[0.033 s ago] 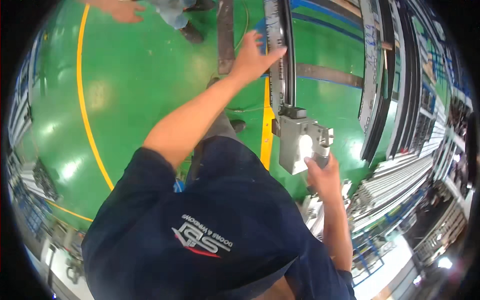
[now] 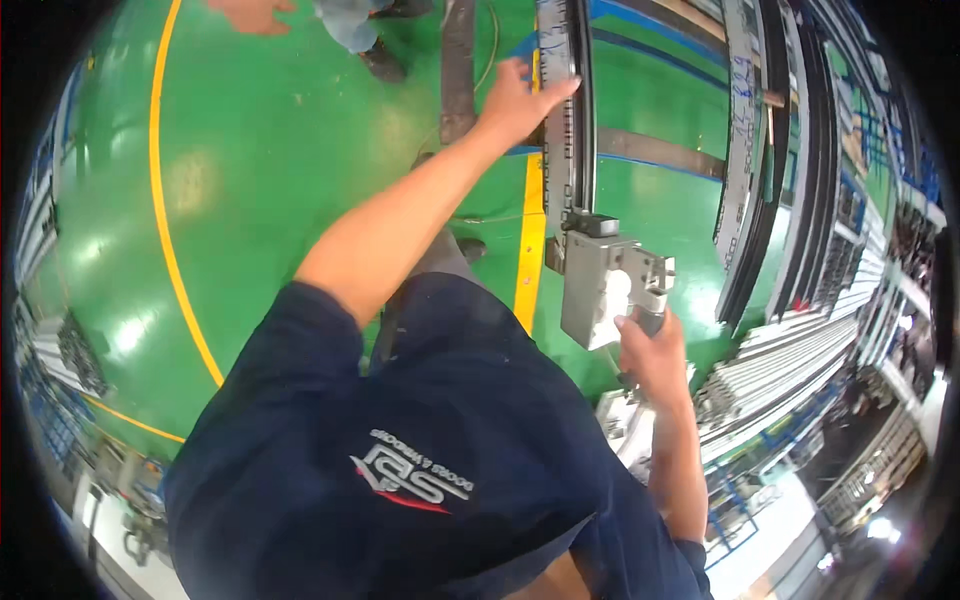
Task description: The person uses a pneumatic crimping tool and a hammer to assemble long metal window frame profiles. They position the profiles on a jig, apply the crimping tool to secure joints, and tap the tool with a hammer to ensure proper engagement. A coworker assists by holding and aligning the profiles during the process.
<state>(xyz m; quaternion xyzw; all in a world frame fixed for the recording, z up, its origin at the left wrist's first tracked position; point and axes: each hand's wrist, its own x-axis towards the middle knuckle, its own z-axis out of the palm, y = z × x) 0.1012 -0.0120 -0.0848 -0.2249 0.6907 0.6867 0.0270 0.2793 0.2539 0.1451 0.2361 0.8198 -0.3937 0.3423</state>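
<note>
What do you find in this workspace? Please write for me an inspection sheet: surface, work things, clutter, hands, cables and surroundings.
Surface: green floor, marked with a yellow line.
Work things: long profile with printed film; boxy metal tool at its near end.
Clutter: silver profiles bundled at the right; a film-covered profile nearer.
Left hand: fingers spread, thumb over the long profile; firm contact cannot be judged.
Right hand: closed on the metal tool's dark grip.
Cables: thin cable or hose near the left hand.
Surroundings: another person's hand and shoe at the upper left.
</note>
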